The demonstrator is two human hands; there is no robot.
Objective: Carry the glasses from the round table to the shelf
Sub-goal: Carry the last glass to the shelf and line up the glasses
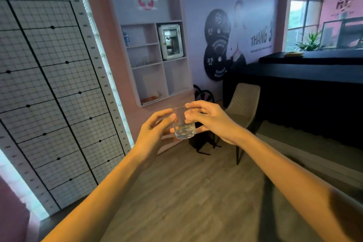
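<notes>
A clear, short drinking glass (pixel 183 124) hangs upright in the air at the middle of the view, held between both hands. My left hand (pixel 152 130) touches its left side with the fingertips. My right hand (pixel 212 119) grips its rim and right side. The white wall shelf (pixel 163 65) with several cubbies stands ahead, above and beyond the glass. Faint clear glasses (pixel 140 61) seem to stand in one middle cubby on its left side. The round table is out of view.
A large white grid board (pixel 49 88) leans on the left. A beige chair (pixel 242 104) and a dark bag (pixel 200 141) sit on the wooden floor ahead. A black counter (pixel 304 88) fills the right side, with a plant (pixel 309 42) on it.
</notes>
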